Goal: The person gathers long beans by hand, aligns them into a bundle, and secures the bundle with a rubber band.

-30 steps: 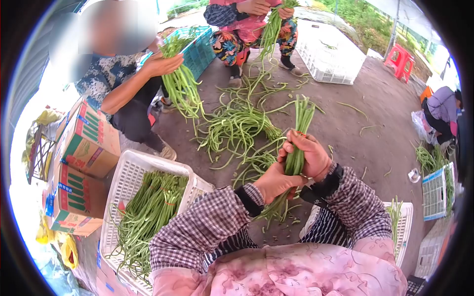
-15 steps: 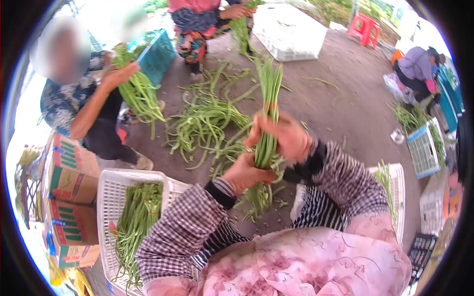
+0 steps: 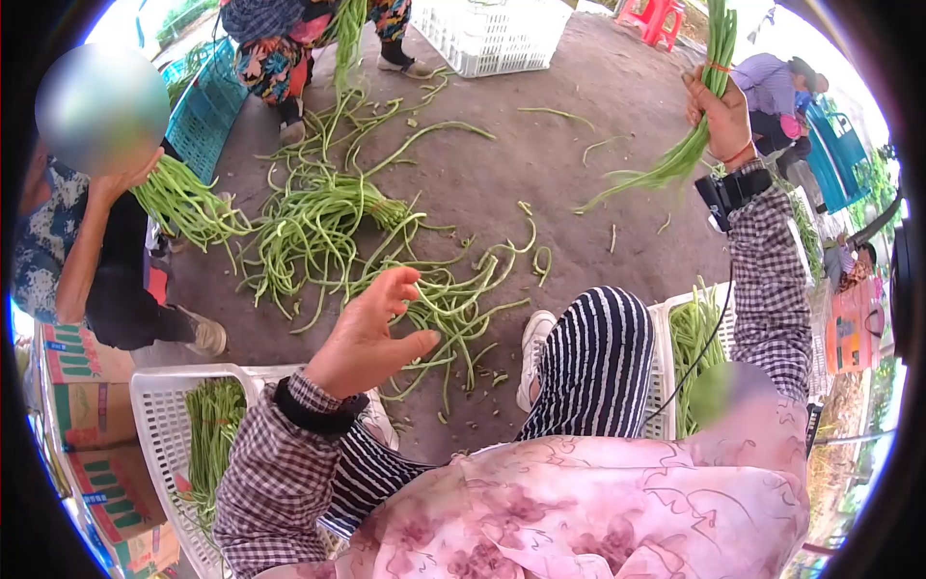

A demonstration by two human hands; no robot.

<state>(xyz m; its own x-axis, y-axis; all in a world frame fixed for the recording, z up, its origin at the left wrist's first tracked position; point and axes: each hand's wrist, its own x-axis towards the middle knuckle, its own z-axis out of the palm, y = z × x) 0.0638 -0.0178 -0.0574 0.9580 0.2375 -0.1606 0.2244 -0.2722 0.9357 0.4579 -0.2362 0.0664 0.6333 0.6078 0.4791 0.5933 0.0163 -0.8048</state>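
My right hand [image 3: 721,116] is raised at the upper right, closed around a bunch of long green beans [image 3: 702,135]. An orange-red band ties the bunch near its top, and loose ends trail down to the left. My left hand [image 3: 367,330] holds nothing, its fingers and thumb apart, above the near edge of a heap of loose long beans [image 3: 318,227] on the ground. Banded bunches lie in the white crate [image 3: 154,386] at my left. More long beans [image 3: 687,338] fill another white crate [image 3: 666,333] at my right knee.
At the left a co-worker [image 3: 72,241] holds beans, and another person [image 3: 289,48] does so at the top beside a teal crate [image 3: 207,116]. A white crate [image 3: 487,39] and red stool [image 3: 658,19] stand at the back. Cardboard boxes [image 3: 106,478] are stacked at left.
Half a second ago both my hands were on the banded bunch in the middle. My left hand has let go and moved left; my right hand has carried the bunch up and right.
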